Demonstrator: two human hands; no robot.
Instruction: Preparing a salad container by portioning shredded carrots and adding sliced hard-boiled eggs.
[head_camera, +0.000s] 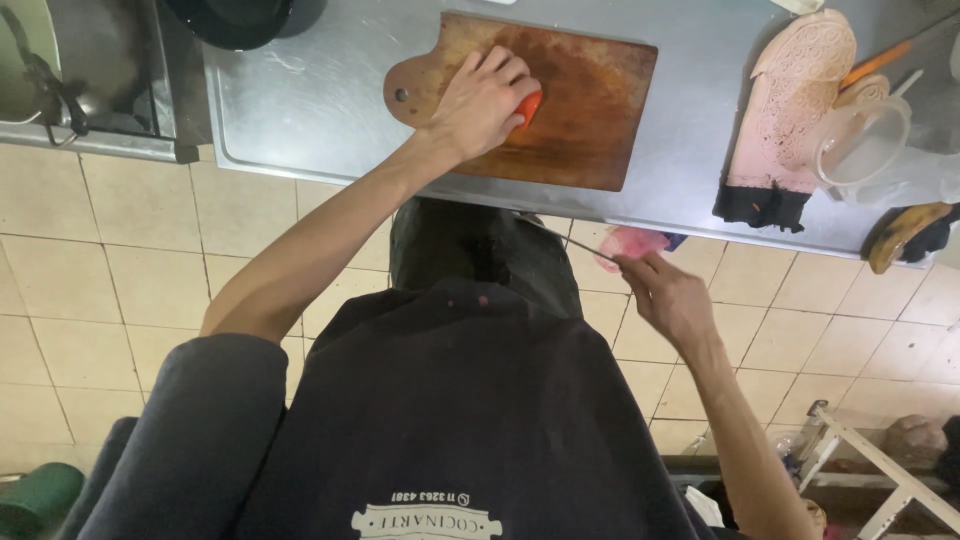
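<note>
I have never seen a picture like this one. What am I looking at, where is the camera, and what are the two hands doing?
There is no machine here, only a person at work. The camera sits on that person's head and looks straight down, so you see the dark shirt, both arms and the tiled floor below.

The steel counter runs along the top of the picture. On it lies a wooden cutting board. The left hand presses an orange piece of food against the board; most of the food is hidden under the hand.

The right hand is off the counter, above the floor. It holds a thin knife and something pink, which I cannot identify.

On the right of the counter lie a pink glove and a clear plastic cup.
</note>
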